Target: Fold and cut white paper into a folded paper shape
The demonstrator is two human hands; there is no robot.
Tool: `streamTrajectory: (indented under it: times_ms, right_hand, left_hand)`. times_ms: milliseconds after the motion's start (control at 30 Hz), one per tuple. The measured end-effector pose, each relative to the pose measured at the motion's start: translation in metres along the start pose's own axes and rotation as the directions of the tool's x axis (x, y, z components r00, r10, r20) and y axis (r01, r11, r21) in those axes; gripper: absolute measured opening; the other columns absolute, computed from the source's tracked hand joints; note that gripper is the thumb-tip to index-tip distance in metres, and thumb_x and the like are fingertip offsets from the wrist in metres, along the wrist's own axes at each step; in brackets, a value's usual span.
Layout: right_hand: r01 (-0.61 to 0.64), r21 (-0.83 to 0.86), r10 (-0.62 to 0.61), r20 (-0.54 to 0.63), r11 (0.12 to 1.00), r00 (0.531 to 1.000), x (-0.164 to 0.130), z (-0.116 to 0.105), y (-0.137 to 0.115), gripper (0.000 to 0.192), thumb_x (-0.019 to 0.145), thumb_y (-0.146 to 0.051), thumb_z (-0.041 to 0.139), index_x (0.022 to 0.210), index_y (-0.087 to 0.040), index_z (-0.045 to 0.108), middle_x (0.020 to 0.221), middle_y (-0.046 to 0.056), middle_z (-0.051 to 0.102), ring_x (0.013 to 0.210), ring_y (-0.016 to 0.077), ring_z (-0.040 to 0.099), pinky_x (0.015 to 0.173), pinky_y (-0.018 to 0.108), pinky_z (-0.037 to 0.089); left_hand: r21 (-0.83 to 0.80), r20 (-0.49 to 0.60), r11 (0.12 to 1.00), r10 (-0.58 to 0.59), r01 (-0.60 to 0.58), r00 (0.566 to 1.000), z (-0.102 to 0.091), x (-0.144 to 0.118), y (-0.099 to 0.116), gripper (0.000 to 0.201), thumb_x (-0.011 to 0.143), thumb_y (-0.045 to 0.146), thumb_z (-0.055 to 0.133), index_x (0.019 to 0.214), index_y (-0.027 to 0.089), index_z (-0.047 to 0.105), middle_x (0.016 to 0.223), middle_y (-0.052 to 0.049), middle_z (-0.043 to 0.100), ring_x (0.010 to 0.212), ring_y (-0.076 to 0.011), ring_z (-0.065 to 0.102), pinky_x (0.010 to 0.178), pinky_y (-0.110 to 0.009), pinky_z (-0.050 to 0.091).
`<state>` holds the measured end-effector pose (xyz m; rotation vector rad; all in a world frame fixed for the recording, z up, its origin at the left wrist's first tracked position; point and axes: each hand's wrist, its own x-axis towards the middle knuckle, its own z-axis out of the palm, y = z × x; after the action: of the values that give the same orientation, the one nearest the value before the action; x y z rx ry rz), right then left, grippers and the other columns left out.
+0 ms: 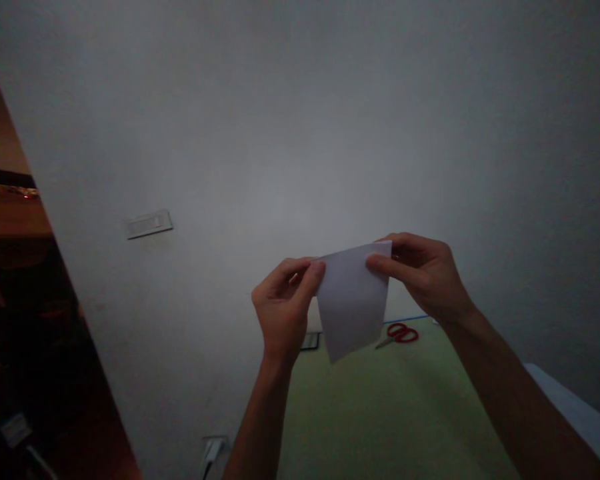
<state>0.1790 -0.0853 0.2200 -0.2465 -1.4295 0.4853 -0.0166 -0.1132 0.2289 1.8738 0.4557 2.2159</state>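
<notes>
I hold a folded white paper [353, 300] in the air in front of a pale wall. My left hand [284, 303] pinches its upper left corner between thumb and fingers. My right hand [423, 273] pinches its upper right corner. The paper hangs down to a point over a green surface [380, 413]. Both forearms reach up from the bottom of the view.
Red-handled scissors [400, 333] lie on the green surface near the wall, right of the paper. A small dark object [310, 341] lies to the left of it. A wall switch plate [149, 224] sits at left. Wooden shelves [10, 220] stand at far left. A plug [213, 450] sits low on the wall.
</notes>
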Motion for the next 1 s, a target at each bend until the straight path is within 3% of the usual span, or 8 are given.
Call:
streamTrajectory:
  times_ms: [267,433,700,900,1000]
  right_hand:
    - [0.004,-0.023,-0.005,-0.011,1.0,1.0,0.001,0.0,-0.001,0.016,0.077,-0.037,0.084,0.082,-0.025,0.076,0.079,0.002,0.072,0.073,0.0188,0.067,0.067,0.032,0.057]
    - [0.026,-0.195,-0.046,-0.103,0.981,0.994,0.001,0.0,-0.004,0.029,0.087,-0.049,0.073,0.072,-0.024,0.072,0.07,0.002,0.065,0.067,0.0175,0.058,0.059,0.03,0.048]
    - [0.12,-0.557,-0.221,-0.118,0.822,0.968,-0.008,0.003,-0.016,0.037,0.1,-0.048,0.056,0.075,-0.022,0.063,0.062,-0.001,0.054,0.058,0.0135,0.047,0.057,0.029,0.035]
    - [0.107,-0.64,-0.223,-0.103,0.761,0.969,-0.006,-0.003,-0.007,0.045,0.1,-0.054,0.052,0.069,-0.022,0.058,0.057,-0.002,0.049,0.052,0.0127,0.041,0.054,0.03,0.03]
    - [0.09,-0.667,-0.248,-0.146,0.739,0.958,-0.005,-0.005,-0.001,0.053,0.1,-0.058,0.049,0.06,-0.022,0.045,0.053,-0.003,0.04,0.051,0.0125,0.035,0.052,0.031,0.025]
  left_hand:
    - [0.078,0.016,0.997,-0.002,0.0,1.0,0.0,0.001,0.004,0.009,0.083,0.028,0.078,0.078,0.02,0.079,0.069,-0.001,0.07,0.06,-0.0104,0.058,0.053,-0.022,0.048]
    - [0.153,-0.054,0.988,0.031,-0.022,0.998,0.002,-0.001,0.006,0.012,0.081,0.031,0.08,0.077,0.02,0.079,0.067,-0.001,0.071,0.058,-0.0113,0.061,0.052,-0.022,0.049]
    - [0.228,-0.098,0.972,0.076,-0.052,0.992,0.015,-0.009,0.003,0.014,0.085,0.032,0.077,0.082,0.018,0.077,0.074,-0.002,0.074,0.064,-0.012,0.066,0.058,-0.022,0.054]
    - [0.288,-0.081,0.957,0.065,-0.039,0.995,0.019,-0.013,-0.01,0.016,0.087,0.034,0.075,0.085,0.018,0.076,0.077,-0.003,0.074,0.07,-0.0142,0.068,0.066,-0.025,0.056]
    - [0.277,-0.089,0.96,0.052,-0.025,0.995,0.022,-0.015,-0.016,0.017,0.087,0.034,0.074,0.085,0.018,0.077,0.077,-0.003,0.074,0.069,-0.0142,0.067,0.064,-0.025,0.055]
